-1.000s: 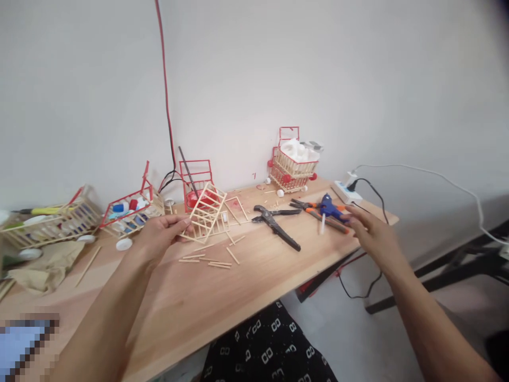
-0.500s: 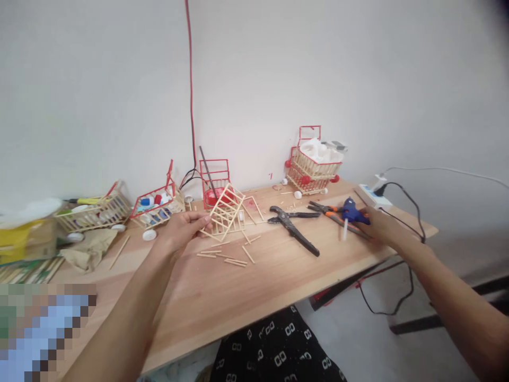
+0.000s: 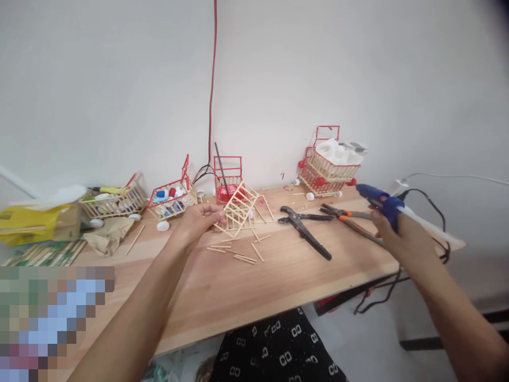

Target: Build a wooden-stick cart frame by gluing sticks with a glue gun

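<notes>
My left hand (image 3: 199,223) pinches the near edge of a tilted frame of thin wooden sticks (image 3: 240,208), held just above the wooden table (image 3: 246,286). My right hand (image 3: 401,239) is closed around a blue glue gun (image 3: 377,199), lifted off the table with its nozzle pointing left and a white glue stick jutting out behind. Loose wooden sticks (image 3: 238,252) lie on the table below the frame.
Black pliers (image 3: 306,228) and orange-handled pliers (image 3: 345,217) lie between my hands. Small stick carts with red trim stand along the wall (image 3: 330,164) (image 3: 173,199) (image 3: 115,199). A red frame with a red cup (image 3: 227,183) is behind the stick frame. A power strip and cables are at the right edge.
My right hand reached the glue gun, closed on it and lifted it off the table. The left hand kept hold of the stick frame. The view shifted left.
</notes>
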Motion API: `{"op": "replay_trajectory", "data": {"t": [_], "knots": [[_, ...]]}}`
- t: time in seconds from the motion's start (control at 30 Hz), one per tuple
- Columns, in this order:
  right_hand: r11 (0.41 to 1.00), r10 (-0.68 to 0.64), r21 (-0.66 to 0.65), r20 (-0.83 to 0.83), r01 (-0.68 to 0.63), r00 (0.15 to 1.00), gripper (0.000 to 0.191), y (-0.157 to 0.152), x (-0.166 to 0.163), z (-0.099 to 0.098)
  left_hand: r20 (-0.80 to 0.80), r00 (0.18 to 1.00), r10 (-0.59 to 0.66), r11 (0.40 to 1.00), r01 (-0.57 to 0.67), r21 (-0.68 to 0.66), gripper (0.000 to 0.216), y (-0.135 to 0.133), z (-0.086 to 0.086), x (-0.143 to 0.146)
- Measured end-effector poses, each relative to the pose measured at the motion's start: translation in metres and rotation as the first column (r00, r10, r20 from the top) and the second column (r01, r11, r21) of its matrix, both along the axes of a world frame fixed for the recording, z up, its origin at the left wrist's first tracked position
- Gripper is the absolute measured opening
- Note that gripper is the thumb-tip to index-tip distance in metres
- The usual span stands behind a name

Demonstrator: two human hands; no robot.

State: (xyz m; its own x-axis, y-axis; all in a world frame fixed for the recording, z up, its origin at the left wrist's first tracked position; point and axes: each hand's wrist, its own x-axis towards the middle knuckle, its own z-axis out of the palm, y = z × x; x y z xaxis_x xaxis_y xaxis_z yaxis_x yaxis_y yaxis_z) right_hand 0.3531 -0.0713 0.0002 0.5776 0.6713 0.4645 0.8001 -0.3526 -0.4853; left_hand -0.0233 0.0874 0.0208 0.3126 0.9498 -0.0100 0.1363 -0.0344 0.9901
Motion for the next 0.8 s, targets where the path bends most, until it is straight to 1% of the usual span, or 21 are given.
{"op": "replay_trajectory", "data": {"t": [0.07,0.1,0.13,0.17,0.23,0.3,0.37,0.47,0.53,0.67,0.8], "knots": [[0.99,0.134,0.058,-0.201,-0.125,0.97,0.044,0.001,-0.03,0.002,-0.015,1.0,-0.02,0.999,0.02,0.029,0.035,-0.001,0.0,0.0],[0.978,0.206,0.075,-0.258,-0.193,0.944,0.044,0.001,-0.046,0.003,-0.027,0.999,-0.029,0.998,0.031,0.047,0.034,-0.001,0.0,0.001],[0.954,0.3,0.128,-0.305,-0.273,0.904,0.044,0.002,-0.062,0.003,-0.04,0.999,-0.037,0.997,0.039,0.063,0.034,-0.002,-0.001,0.001],[0.908,0.418,0.156,-0.364,-0.388,0.832,0.043,0.003,-0.078,0.003,-0.054,0.998,-0.042,0.996,0.046,0.078,0.033,-0.003,-0.001,0.002],[0.814,0.578,0.247,-0.446,-0.526,0.684,0.04,0.006,-0.107,0.0,-0.079,0.996,-0.051,0.993,0.059,0.105,0.03,-0.004,-0.001,0.003],[0.753,0.648,0.287,-0.479,-0.593,0.592,0.038,0.01,-0.13,-0.004,-0.106,0.993,-0.058,0.989,0.072,0.127,0.026,-0.007,-0.001,0.005],[0.722,0.676,0.297,-0.495,-0.626,0.546,0.036,0.015,-0.147,-0.008,-0.128,0.99,-0.064,0.986,0.083,0.146,0.024,-0.009,-0.001,0.006],[0.705,0.688,0.292,-0.503,-0.646,0.523,0.036,0.023,-0.162,-0.01,-0.142,0.986,-0.083,0.98,0.106,0.166,0.022,-0.011,0.0,0.007],[0.711,0.685,0.276,-0.481,-0.647,0.547,0.035,0.026,-0.167,-0.01,-0.148,0.984,-0.095,0.977,0.12,0.176,0.021,-0.012,0.001,0.007],[0.738,0.665,0.242,-0.415,-0.63,0.62,0.035,0.029,-0.169,-0.01,-0.176,0.98,-0.091,0.976,0.122,0.178,0.022,-0.015,0.004,0.008],[0.738,0.666,0.232,-0.396,-0.633,0.632,0.035,0.03,-0.169,-0.013,-0.196,0.977,-0.081,0.976,0.118,0.185,0.022,-0.017,0.007,0.009]]}}
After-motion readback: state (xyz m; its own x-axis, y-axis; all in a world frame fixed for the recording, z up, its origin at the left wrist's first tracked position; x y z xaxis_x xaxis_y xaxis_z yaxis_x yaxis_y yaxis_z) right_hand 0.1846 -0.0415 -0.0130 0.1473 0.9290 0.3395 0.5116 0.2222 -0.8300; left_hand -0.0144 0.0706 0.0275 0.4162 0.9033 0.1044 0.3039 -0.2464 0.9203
